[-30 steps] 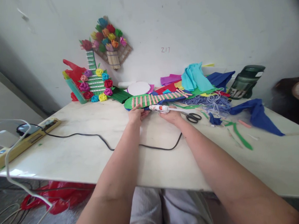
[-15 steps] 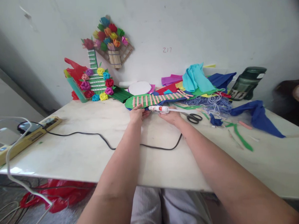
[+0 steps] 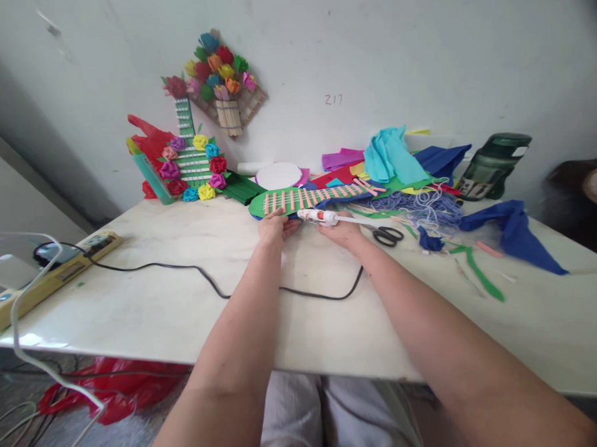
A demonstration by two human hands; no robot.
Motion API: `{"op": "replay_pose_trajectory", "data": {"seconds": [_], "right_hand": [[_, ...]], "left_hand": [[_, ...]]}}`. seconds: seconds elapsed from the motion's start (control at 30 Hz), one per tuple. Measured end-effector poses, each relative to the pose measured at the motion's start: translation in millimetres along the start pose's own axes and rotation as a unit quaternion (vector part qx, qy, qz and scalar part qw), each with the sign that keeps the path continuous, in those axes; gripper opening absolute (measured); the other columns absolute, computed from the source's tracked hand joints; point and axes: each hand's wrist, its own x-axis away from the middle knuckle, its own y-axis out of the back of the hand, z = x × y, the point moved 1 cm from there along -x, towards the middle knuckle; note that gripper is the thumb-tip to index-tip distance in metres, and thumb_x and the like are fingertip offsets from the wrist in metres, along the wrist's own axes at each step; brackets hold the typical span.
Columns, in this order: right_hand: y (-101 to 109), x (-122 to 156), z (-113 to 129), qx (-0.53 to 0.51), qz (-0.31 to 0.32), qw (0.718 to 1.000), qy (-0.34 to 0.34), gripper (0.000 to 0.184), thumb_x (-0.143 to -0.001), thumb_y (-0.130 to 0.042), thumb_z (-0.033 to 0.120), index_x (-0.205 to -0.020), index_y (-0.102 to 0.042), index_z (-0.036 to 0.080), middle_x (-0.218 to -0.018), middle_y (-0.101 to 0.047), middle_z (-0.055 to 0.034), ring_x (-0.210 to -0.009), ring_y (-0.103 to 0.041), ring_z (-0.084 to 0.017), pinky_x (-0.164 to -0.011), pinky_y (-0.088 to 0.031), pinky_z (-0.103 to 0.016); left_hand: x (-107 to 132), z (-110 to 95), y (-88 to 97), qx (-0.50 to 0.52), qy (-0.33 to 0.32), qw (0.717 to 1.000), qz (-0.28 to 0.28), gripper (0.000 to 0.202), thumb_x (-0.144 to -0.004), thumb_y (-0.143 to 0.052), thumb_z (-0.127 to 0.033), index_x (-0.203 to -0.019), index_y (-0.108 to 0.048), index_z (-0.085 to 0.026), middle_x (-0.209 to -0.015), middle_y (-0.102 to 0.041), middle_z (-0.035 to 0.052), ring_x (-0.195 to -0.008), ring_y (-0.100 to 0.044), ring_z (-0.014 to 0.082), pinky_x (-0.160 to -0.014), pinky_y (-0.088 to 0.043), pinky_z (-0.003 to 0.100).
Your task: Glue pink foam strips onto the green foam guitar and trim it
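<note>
Behind glue gun (image 3: 319,216), right hand (image 3: 342,234) partly hidden

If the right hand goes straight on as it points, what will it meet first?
The right hand would probably meet the green panel with pink strips, just beyond its glue gun; depth is unclear.

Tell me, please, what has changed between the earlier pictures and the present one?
Only the camera's view shifted slightly; nothing was visibly moved, taken or let go. The right grip still holds the white glue gun; the left grip stays at the green panel's near edge. The scissors stayed put.
</note>
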Motion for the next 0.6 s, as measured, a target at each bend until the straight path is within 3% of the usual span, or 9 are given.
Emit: {"op": "replay_pose_trajectory", "data": {"seconds": [0.2, 0.47, 0.6], "right_hand": [[-3, 0, -5, -0.052, -0.012, 0.998, 0.022, 0.028, -0.072, -0.064, 0.035, -0.095, -0.072, 0.022, -0.083, -0.073, -0.0021, -0.076, -0.066, -0.020, -0.062, -0.046, -0.023], [-1, -2, 4, 0.018, 0.013, 1.000, 0.007, 0.030, -0.075, -0.060, 0.034, -0.101, -0.071, 0.024, -0.096, -0.073, -0.0035, -0.087, -0.066, -0.023, -0.066, -0.047, -0.024], [0, -1, 10, 0.063, 0.024, 0.998, -0.006, 0.031, -0.079, -0.054, 0.035, -0.103, -0.069, 0.025, -0.093, -0.073, -0.0042, -0.082, -0.067, -0.022, -0.066, -0.048, -0.027]], "left_hand": [[2, -2, -0.4, -0.003, 0.010, 1.000, 0.000, 0.049, -0.078, -0.049, 0.004, -0.125, -0.055, -0.009, -0.065, -0.065, 0.0059, -0.052, -0.065, 0.0146, -0.058, -0.058, 0.025], [1, -1, -1.8, -0.004, 0.009, 1.000, -0.022, 0.047, -0.077, -0.052, 0.003, -0.122, -0.058, -0.010, -0.069, -0.067, 0.0070, -0.051, -0.065, 0.0144, -0.058, -0.057, 0.026], [2, -1, -2.3, -0.006, 0.007, 1.000, -0.023, 0.048, -0.077, -0.053, 0.003, -0.123, -0.057, -0.009, -0.067, -0.066, 0.0067, -0.050, -0.065, 0.0148, -0.059, -0.057, 0.026]]}}
